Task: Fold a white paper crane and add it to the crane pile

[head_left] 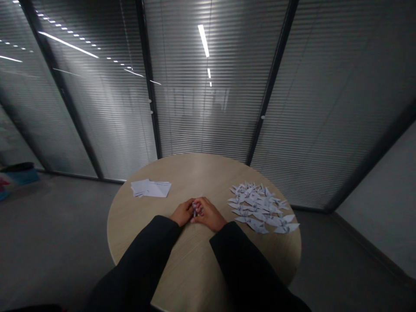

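My left hand point(183, 212) and my right hand point(210, 215) meet over the near middle of the round table. Between their fingers is a small piece of folded paper point(194, 211), mostly hidden by the hands. The left fingers are closed on its left side, and the right fingers curl round it from the right. To the right lie several folded paper cranes point(256, 206), white with grey marks, spread in rough rows. A loose stack of white paper sheets point(151, 189) rests at the table's far left.
The round wooden table point(201, 171) stands close to a glass partition with blinds point(211, 117). A dark-rimmed blue bin point(22, 173) is on the floor at far left. A pale wall point(383, 208) rises on the right.
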Demonstrator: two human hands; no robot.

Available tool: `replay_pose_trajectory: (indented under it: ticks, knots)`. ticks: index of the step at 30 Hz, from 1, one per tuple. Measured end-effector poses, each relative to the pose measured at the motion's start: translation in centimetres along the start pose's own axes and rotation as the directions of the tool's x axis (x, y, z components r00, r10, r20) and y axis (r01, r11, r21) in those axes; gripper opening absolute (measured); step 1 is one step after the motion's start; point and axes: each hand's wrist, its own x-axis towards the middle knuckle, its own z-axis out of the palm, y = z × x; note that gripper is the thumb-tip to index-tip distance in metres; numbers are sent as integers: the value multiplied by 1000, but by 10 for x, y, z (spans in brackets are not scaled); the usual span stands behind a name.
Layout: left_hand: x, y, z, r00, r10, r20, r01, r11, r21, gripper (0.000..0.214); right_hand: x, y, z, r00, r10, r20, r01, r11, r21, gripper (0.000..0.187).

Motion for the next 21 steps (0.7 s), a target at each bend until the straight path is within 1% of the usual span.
replay_pose_trajectory:
  ticks: [4, 8, 12, 21]
  knots:
    - [0, 1, 0, 1000, -11, 23, 10, 998, 64, 34, 1, 0, 0, 1000, 2, 2, -2, 1000, -14, 53]
    - [0, 1, 0, 999, -18, 33, 15, 995, 95, 35, 1, 3, 1, 1000, 2, 11, -2, 1000, -17, 54]
    - [0, 1, 0, 999, -18, 42, 14, 995, 99, 35, 1, 5, 0, 1000, -18, 16, 18, 1000, -11, 53]
    - [-1, 2, -1, 999, -24, 37, 21, 996, 89, 33, 1, 6, 0, 1000, -13, 10, 13, 1000, -5, 52]
